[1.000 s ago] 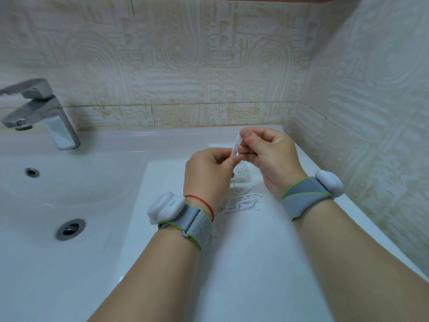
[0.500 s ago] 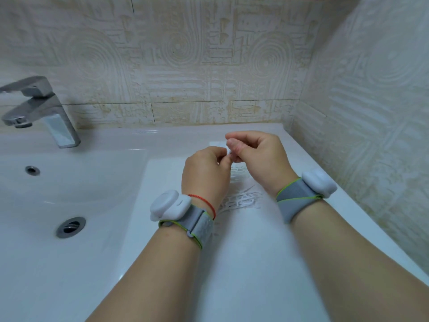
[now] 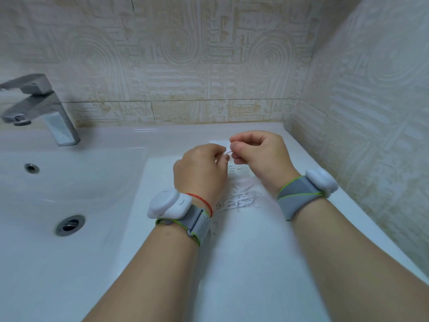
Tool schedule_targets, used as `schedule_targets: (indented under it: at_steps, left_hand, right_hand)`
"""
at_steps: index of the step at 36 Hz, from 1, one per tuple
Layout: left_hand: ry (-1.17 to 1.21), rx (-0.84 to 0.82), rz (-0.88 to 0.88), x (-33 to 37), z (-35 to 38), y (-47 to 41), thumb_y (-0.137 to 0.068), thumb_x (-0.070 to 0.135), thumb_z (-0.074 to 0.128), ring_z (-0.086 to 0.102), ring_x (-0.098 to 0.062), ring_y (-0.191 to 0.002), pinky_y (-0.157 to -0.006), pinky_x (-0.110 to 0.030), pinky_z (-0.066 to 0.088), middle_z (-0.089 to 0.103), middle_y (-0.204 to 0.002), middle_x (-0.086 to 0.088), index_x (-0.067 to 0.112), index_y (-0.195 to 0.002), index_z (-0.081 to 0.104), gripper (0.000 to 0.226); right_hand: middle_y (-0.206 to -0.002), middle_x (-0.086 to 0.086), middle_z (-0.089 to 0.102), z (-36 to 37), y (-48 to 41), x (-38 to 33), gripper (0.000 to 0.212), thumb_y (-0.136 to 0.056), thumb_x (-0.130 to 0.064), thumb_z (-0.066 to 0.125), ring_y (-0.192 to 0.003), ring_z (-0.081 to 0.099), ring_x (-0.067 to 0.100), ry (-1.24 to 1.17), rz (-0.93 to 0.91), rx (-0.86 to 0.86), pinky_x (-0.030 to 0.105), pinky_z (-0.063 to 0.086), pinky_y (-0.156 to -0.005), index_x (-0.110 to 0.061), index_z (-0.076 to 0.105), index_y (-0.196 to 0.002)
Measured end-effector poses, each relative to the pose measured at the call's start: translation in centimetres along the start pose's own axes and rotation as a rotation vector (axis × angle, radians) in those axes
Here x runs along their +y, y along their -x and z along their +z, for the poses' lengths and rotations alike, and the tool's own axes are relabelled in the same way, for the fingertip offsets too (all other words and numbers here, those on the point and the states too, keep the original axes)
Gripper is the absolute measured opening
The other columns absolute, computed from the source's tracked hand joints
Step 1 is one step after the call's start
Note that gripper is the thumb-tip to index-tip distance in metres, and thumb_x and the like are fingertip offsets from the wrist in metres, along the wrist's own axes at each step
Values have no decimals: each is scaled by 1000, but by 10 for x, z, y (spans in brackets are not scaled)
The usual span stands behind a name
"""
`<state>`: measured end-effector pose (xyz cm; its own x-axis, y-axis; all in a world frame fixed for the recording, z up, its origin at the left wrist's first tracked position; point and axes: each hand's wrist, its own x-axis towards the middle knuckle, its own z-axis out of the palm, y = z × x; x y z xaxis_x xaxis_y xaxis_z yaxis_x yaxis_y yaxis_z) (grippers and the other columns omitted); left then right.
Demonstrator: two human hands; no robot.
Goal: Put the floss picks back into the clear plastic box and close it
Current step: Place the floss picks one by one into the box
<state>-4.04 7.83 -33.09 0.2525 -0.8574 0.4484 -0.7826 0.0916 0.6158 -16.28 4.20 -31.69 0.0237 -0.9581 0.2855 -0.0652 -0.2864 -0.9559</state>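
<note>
Both hands hang above the white table (image 3: 243, 263) in the centre of the frame, with their fingertips meeting. The right hand (image 3: 260, 154) has its fingers (image 3: 243, 138) curled and pinches one white pick (image 3: 228, 152) at its end. The left hand (image 3: 202, 173) is turned back-to-camera with its fingers (image 3: 218, 151) bent in towards the same pick. It seems to pinch the other end, though the contact itself is hidden behind the knuckles. A thing this thin and light is hard to turn with one hand, so the two-handed hold probably serves to line it up before it goes in.

The pile (image 3: 241, 198) of loose picks lies tangled on the table just below and between the wrists, within easy reach of either hand. The box (image 3: 235, 170) is hard to make out. A faint clear form directly under the raised hands is probably it, which would explain why the pick is held over that spot. Whether its lid is open cannot be told.

With so many picks left on the table, the task looks far from done.

The basin (image 3: 69, 182) and tap (image 3: 41, 108) sit well apart at the left of the frame. Each wrist carries a grey band (image 3: 299, 198) with a white pod.
</note>
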Motion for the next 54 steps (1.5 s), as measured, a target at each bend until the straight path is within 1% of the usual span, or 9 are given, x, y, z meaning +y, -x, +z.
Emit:
schedule_targets:
  at_steps: [7,10,15,20,24,28,37,41,54]
  left_hand:
    - [-162,-151,-152,-8,2,1,-89,37,51,48,-27,-118,-95,-41,43,57,-126,0,31,-125,57,38]
    - [-204,-198,-196,-8,5,0,-90,40,47,47,-28,-119,-95,-40,41,57,-127,0,30,-128,56,41]
    - [-224,-215,-203,-8,6,0,-89,40,45,48,-28,-119,-94,-39,41,61,-124,2,29,-129,56,43]
    - [-216,-205,-198,-7,7,1,-89,40,46,48,-28,-119,-93,-39,40,62,-124,2,28,-129,57,42]
    - [-216,-201,-193,-7,7,1,-89,40,46,48,-28,-118,-93,-39,41,62,-123,2,28,-129,57,43]
    - [-215,-206,-195,-8,7,1,-89,40,46,48,-28,-118,-93,-38,41,62,-122,2,28,-129,57,43]
    - [-217,-200,-188,-7,8,1,-89,42,47,49,-27,-118,-93,-39,42,63,-122,3,29,-128,57,43]
    - [-221,-201,-186,-8,8,0,-89,43,46,49,-27,-118,-94,-40,42,63,-122,3,29,-129,57,43]
    - [-121,-126,-196,-8,4,0,-91,44,47,49,-28,-119,-97,-42,42,61,-124,-1,28,-131,52,43]
  right_hand:
    - [-62,-1,65,-18,-15,17,16,-80,-6,68,-54,58,10,41,65,267,27,54,-62,-19,69,-73]
    - [-68,-4,67,-15,-17,22,15,-79,-10,70,-65,60,13,180,28,236,32,55,-73,-24,69,-72]
    - [-70,-17,65,-1,-12,29,9,-79,-19,71,-67,57,-3,462,-96,60,12,44,-70,-27,73,-78]
    - [-80,-12,67,-6,-15,29,8,-82,-25,66,-89,57,13,689,-98,69,24,45,-79,-27,74,-82]
    - [-70,-12,62,-10,-13,30,11,-80,-25,64,-93,60,20,770,-28,-1,26,48,-77,-27,71,-71]
    - [-94,1,66,-7,-12,28,13,-81,-29,62,-102,56,24,783,-25,27,35,50,-84,-27,71,-73]
    - [-109,2,58,-6,-11,24,18,-85,-44,59,-112,48,21,768,-54,3,35,44,-94,-31,70,-81]
    - [-109,0,56,-3,-8,26,13,-83,-39,63,-114,46,20,829,-63,-65,35,44,-95,-31,73,-80]
    - [-80,-11,61,-12,-8,20,14,-84,-33,61,-83,57,12,640,-145,175,21,37,-68,-32,64,-70]
